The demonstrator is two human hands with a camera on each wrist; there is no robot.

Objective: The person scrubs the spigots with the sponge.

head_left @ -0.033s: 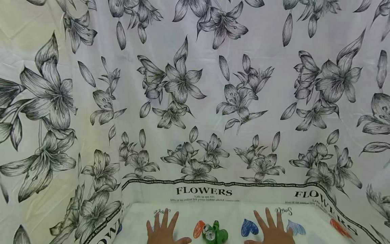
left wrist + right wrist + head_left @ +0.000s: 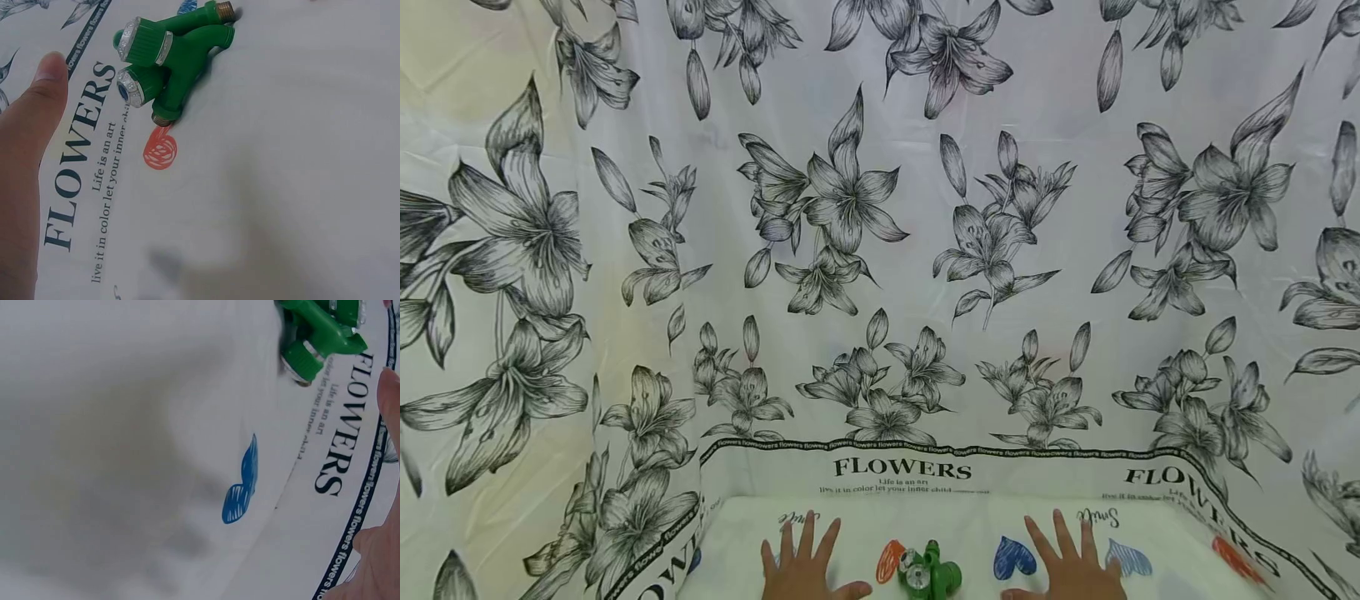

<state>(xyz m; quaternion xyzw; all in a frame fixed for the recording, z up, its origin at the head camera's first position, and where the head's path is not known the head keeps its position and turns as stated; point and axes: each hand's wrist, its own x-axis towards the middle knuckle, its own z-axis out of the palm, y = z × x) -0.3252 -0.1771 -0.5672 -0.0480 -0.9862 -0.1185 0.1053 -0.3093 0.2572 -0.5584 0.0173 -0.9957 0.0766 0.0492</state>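
A white glossy cloth printed with large black-and-grey lilies (image 2: 850, 200) hangs as a backdrop across the whole frame, folding forward at the lower left. Along the bottom it covers the bench (image 2: 970, 517), bearing a black "FLOWERS" border (image 2: 901, 470) and red and blue scribbled hearts (image 2: 1013, 560). Light is soft, even.

Green plastic valve (image 2: 930, 575) with silvery knob rims, white cloth (image 2: 880, 250) printed with black-grey lilies, blue heart (image 2: 1013, 559), orange heart (image 2: 891, 562)

The left hand (image 2: 803, 565) lies flat, palm down, fingers straight and slightly spread. The right hand (image 2: 1070, 562) lies the same way, well apart from it, fingers pointing forward.
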